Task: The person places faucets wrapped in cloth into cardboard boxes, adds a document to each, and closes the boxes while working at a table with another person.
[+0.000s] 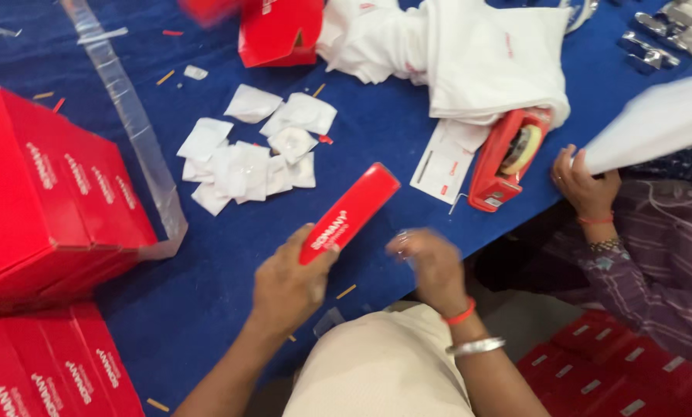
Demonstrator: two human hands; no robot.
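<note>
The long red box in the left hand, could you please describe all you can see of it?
The long red box is narrow and flat, apparently glossy cardboard, with white print along one face. It looks closed and slants up to the right above the blue table. The left hand grips its lower end; the right hand, blurred, is close beside it.

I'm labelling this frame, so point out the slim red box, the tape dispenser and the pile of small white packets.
slim red box [351, 212], head view, middle of its top face.
tape dispenser [508, 158], head view, red body beside the roll.
small white packets [247, 166], head view, centre of the pile.

bare blue cloth [230, 255] ahead, white packets [249, 162] beyond, red boxes [45, 193] blocking left
</note>
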